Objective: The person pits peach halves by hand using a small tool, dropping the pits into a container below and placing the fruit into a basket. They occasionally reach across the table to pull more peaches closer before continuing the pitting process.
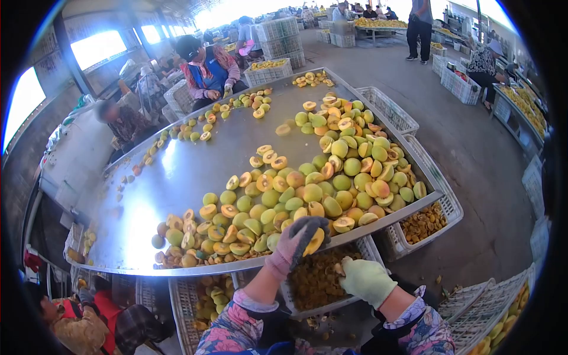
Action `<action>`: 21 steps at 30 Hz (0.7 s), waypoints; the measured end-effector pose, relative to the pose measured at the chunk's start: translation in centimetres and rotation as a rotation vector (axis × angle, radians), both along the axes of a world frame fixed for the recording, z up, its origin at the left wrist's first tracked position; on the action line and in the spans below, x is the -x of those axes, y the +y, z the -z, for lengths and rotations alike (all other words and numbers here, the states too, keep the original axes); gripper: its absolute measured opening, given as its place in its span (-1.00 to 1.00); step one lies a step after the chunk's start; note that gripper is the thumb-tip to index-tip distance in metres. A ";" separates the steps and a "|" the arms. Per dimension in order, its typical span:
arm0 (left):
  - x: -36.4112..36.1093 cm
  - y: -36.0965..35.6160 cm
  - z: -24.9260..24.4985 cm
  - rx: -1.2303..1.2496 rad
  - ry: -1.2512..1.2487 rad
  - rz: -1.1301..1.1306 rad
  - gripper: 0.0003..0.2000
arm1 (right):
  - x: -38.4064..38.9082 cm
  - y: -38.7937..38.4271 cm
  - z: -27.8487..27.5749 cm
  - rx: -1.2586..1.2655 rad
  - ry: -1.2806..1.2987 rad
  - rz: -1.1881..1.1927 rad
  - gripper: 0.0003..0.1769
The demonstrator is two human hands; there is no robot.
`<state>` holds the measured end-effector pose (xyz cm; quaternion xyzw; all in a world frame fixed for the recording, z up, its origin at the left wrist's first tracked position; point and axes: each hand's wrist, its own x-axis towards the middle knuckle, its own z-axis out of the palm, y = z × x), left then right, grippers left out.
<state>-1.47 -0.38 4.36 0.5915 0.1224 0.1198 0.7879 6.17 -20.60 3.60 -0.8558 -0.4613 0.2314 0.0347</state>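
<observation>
My left hand, in a pink and dark grey glove, is closed around a yellow peach half at the near edge of the metal table. Lower and to the right, my right hand wears a pale green glove. Its fingers are pinched together over a crate of brown pits and scraps; a small brownish bit shows at the fingertips, too small to name. Just beyond my hands, a heap of green and yellow halved peaches covers the table's near and right side, some with the cut face up.
The metal table has a raised rim. Crates stand below it, one with peach halves at left and one with brown pieces at right. A tilted crate is at lower right. Co-workers sit around the table.
</observation>
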 end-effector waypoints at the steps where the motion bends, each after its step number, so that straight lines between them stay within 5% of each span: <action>1: 0.2 -0.4 0.1 -0.132 0.082 -0.028 -0.72 | -0.2 0.0 -0.1 -0.081 0.040 0.094 -0.64; 6: 6.3 0.6 -2.8 -0.466 0.106 -0.279 -0.77 | -0.5 -0.6 -1.5 0.004 0.054 0.036 -0.67; 8: 10.6 2.5 -3.8 -0.831 0.253 -0.362 -0.80 | 0.1 -0.8 -1.0 0.011 0.078 0.002 -0.71; 10: 15.8 4.7 -2.3 -0.867 0.440 -0.479 -0.84 | 0.4 -1.6 -2.1 -0.084 0.076 -0.125 -0.73; 12: 19.9 3.8 -3.1 -1.147 0.828 -0.546 -0.71 | 0.8 -1.7 -3.1 -0.080 0.091 -0.118 -0.73; 14: 24.4 4.5 -0.9 -1.366 1.302 -0.346 -0.62 | 0.7 -1.9 -3.1 -0.086 0.108 -0.109 -0.73; 17: 25.2 4.4 -1.9 -1.464 1.378 -0.360 -0.60 | 0.7 -2.3 -3.4 -0.134 0.117 -0.130 -0.72; 18: 24.4 4.6 -1.8 -1.509 1.163 -0.480 -0.58 | 0.8 -2.3 -3.5 -0.114 0.118 -0.139 -0.71; 21: 16.3 4.7 -5.3 -1.300 0.780 -0.352 -0.53 | 0.6 -2.1 -2.0 -0.072 0.128 -0.123 -0.71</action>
